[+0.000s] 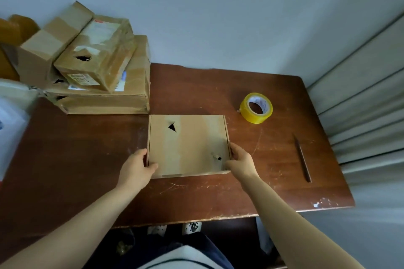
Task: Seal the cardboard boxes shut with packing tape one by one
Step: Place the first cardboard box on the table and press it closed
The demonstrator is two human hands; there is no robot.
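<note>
A flat cardboard box (188, 146) lies on the brown wooden table (262, 181), with a small torn hole near its far left and another near its front right. My left hand (136, 170) grips its near left corner, thumb on top. My right hand (240, 159) grips its near right edge. A roll of yellow packing tape (256, 108) lies on the table to the far right of the box, apart from both hands.
A stack of several worn cardboard boxes (96, 72) stands at the table's far left. A thin dark stick-like tool (302, 157) lies near the right edge. White bags (11, 120) sit at the left. A wall is behind, and pale slats (360, 105) are at the right.
</note>
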